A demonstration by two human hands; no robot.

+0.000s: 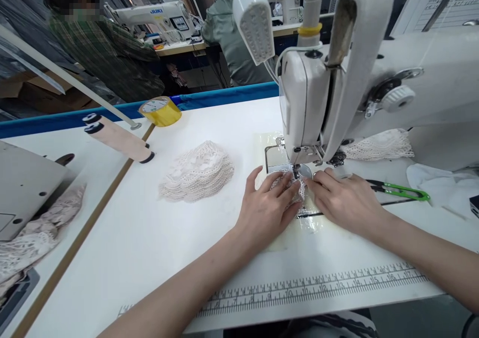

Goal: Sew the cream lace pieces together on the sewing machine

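Observation:
A small piece of white lace (301, 191) lies under the presser foot (296, 171) of a white sewing machine (305, 93). My left hand (266, 198) rests on the lace from the left, fingers spread and fingertips pressing it down beside the needle area. From the right, my right hand (342, 198) reaches in with bent fingers close together, its fingertips at the lace's right edge. Both hands partly cover the lace, and the right fingertips' hold is partly hidden. Left of my hands sits a stack of scalloped lace pieces (198, 173).
Green-handled thread snips (404, 192) lie right of my right hand, near white cloth (430, 181). More lace (379, 146) lies behind the machine head. Thread cones (119, 138) and yellow tape (160, 112) are at the back left. A ruler strip (318, 288) runs along the front edge. Two people sit beyond.

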